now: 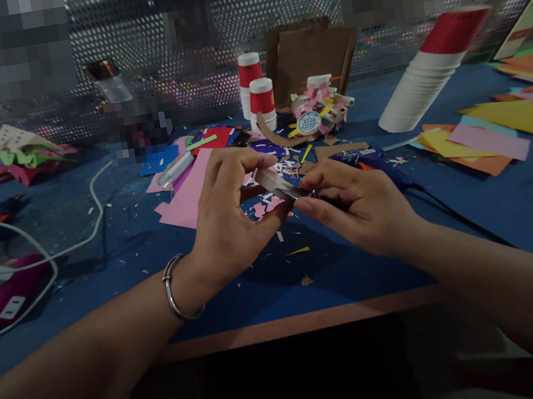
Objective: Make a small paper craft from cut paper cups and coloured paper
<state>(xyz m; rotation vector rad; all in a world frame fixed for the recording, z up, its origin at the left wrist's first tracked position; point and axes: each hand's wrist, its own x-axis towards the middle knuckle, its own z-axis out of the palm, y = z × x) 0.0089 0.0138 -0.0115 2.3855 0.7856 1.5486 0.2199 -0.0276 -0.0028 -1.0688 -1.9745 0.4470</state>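
Observation:
Above the middle of the table, my left hand [225, 213] pinches a small pale piece [266, 179] between thumb and fingers; its material is unclear. My right hand [363, 204] is closed around a dark-handled tool with a metal blade [288, 190]. The blade meets or overlaps the pale piece. Fingers hide much of the tool, so I cannot tell whether it is scissors or a knife. Beneath and behind my hands lie paper scraps [260, 209] and a pink paper sheet [189, 195].
Paper cups [262, 102] and a decorated bundle of paper pieces [316, 114] stand behind my hands. To the right are a leaning cup stack [423, 83], coloured sheets [485, 144] and a blue glue gun [387, 163]. At left, a white cable [95, 206] runs near a purple power strip [6, 295].

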